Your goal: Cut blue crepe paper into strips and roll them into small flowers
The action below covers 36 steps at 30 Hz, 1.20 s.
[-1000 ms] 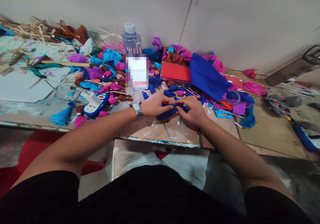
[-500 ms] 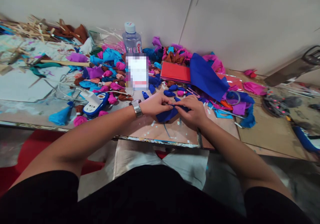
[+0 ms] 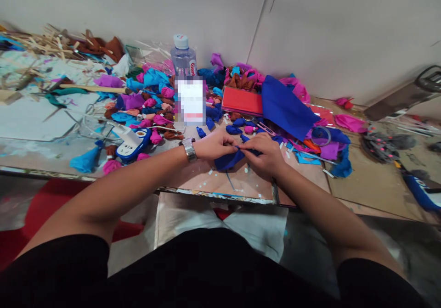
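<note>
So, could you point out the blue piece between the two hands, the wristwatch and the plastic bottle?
Blue piece (image 3: 228, 161): head view, on its lower flap.
Metal-band wristwatch (image 3: 189, 151): head view, on the band.
Plastic bottle (image 3: 182, 61): head view, on its body.

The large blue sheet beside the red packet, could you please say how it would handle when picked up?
The large blue sheet is probably light, since it looks thin. It would likely be floppy, as the matching blue piece pinched by the left hand and right hand appears gathered. It seems unlikely to roll, lying spread out.
</note>
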Motion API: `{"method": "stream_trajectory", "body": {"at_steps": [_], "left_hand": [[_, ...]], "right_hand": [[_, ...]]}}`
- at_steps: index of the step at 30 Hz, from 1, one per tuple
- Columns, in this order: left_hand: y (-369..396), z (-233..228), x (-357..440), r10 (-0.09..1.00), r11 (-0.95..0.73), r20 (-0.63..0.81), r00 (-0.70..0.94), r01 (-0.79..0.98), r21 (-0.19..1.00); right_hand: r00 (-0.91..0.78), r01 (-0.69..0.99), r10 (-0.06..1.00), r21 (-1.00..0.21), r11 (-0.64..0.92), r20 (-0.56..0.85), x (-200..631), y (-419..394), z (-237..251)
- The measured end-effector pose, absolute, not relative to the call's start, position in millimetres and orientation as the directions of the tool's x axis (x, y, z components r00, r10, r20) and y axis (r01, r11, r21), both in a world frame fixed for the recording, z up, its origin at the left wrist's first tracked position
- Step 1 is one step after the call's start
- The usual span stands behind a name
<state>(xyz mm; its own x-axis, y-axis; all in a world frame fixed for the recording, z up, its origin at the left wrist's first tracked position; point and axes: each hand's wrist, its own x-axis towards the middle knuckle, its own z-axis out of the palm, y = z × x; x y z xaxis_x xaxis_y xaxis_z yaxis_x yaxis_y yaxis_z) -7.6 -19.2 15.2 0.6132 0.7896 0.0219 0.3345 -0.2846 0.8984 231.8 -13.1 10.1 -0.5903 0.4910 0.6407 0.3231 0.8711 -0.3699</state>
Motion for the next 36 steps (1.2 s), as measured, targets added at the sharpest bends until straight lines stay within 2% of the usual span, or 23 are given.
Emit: {"method": "stream_trajectory", "body": {"at_steps": [8, 13, 20, 27, 36], "left_hand": [[-17.6, 15.6, -9.1, 0.770, -0.200, -0.035, 0.637, 0.293, 0.935], [-17.3, 14.4, -8.6, 0.800, -0.165, -0.022, 0.600, 0.256, 0.952], [-20.1, 14.9, -7.1, 0.814, -0.101, -0.053, 0.579, 0.231, 0.968], [-15.2, 8.5, -7.6, 0.812, -0.248, 0.050, 0.581, 0.267, 0.931], [-18.1, 11.6, -6.2, 0.814, -0.251, 0.075, 0.575, 0.233, 0.939]], "right_hand": [[-0.625, 0.299, 0.439, -0.321, 0.899, 0.645, 232.4, -12.8, 11.9], [-0.637, 0.290, 0.413, -0.294, 0.911, 0.651, 232.7, -13.6, 12.6], [-0.633, 0.360, 0.454, -0.280, 0.890, 0.628, 232.2, -14.3, 13.8], [-0.631, 0.407, 0.505, -0.302, 0.862, 0.589, 232.0, -16.2, 14.4], [-0.626, 0.444, 0.551, -0.329, 0.834, 0.552, 232.5, -16.3, 11.2]]}}
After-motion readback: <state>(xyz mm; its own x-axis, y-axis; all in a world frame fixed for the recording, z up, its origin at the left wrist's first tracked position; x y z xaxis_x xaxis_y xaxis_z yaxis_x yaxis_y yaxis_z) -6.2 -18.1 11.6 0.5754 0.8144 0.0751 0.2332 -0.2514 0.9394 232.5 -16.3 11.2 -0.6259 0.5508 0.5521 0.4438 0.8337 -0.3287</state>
